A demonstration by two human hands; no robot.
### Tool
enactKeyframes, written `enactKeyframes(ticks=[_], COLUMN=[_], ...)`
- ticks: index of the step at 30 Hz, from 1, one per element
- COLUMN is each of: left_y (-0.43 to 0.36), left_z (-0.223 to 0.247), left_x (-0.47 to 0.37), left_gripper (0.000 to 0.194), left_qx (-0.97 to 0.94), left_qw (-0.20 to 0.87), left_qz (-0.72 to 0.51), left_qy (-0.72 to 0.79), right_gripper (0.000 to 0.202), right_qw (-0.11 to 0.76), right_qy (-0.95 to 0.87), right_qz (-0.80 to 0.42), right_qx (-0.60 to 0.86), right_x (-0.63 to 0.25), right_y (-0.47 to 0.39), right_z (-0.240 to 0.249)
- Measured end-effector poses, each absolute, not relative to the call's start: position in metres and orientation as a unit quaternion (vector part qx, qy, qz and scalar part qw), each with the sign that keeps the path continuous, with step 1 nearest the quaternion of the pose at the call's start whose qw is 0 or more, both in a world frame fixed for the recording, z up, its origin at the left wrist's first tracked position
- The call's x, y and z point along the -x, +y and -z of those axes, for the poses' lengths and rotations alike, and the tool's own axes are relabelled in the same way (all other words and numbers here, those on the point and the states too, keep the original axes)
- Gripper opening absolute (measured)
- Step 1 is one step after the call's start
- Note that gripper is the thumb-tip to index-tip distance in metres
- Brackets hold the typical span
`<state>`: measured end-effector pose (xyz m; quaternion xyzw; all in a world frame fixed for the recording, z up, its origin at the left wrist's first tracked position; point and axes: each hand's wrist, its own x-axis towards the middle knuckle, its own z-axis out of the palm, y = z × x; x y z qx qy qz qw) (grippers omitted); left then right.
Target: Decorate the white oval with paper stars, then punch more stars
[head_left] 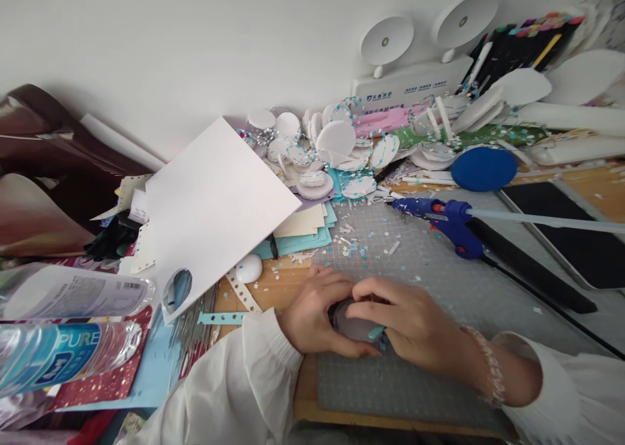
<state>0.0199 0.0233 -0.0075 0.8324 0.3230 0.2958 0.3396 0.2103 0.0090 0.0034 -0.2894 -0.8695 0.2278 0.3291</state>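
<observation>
Near the front of the grey cutting mat, a small round, greyish, see-through object sits between my two hands; its exact kind is hard to make out. My left hand curls around its left side, the thumb along the near edge. From the right, my right hand closes over its top with bent fingers, covering much of it. A small turquoise bit shows at the right fingertips. Paper strips punched with small shapes, one white and one turquoise, lie left of my left hand.
A blue glue gun with its cord lies right of my hands, near a phone. Tiny paper shapes scatter over the mat. White discs pile up behind. A white board and water bottles stand left.
</observation>
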Motion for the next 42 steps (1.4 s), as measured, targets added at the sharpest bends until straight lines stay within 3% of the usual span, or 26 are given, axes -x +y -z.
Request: enactKeyframes(ticks=[12, 16, 19, 22, 30, 35, 42], left_y=[0.021, 0.018, 0.014, 0.009, 0.0, 0.002, 0.006], left_z=[0.005, 0.0, -0.002, -0.002, 0.0, 0.005, 0.007], left_x=[-0.02, -0.021, -0.022, -0.024, -0.031, -0.028, -0.026], left_gripper=[0.052, 0.046, 0.042, 0.043, 0.048, 0.038, 0.038], left_qx=[-0.845, -0.842, -0.84, -0.841, -0.857, -0.839, -0.83], left_qw=[0.302, 0.228, 0.173, 0.154, 0.134, 0.159, 0.2], left_qz=[-0.275, -0.294, -0.303, -0.302, -0.292, -0.318, -0.329], left_qy=[0.347, 0.39, 0.416, 0.422, 0.403, 0.412, 0.404], right_gripper=[0.029, 0.004, 0.023, 0.029, 0.02, 0.016, 0.018], right_qw=[0.363, 0.377, 0.341, 0.317, 0.317, 0.341, 0.338], right_qy=[-0.859, -0.848, -0.859, -0.858, -0.847, -0.863, -0.888], right_qz=[-0.196, -0.121, -0.104, -0.101, -0.108, -0.106, -0.07], right_qx=[0.304, 0.353, 0.367, 0.391, 0.413, 0.358, 0.303], right_x=[-0.216, -0.216, -0.213, -0.21, -0.208, -0.207, -0.209], right_y=[0.006, 0.0, -0.002, -0.003, -0.006, -0.006, -0.007], right_z=[-0.003, -0.007, -0.006, -0.002, 0.005, 0.001, -0.002])
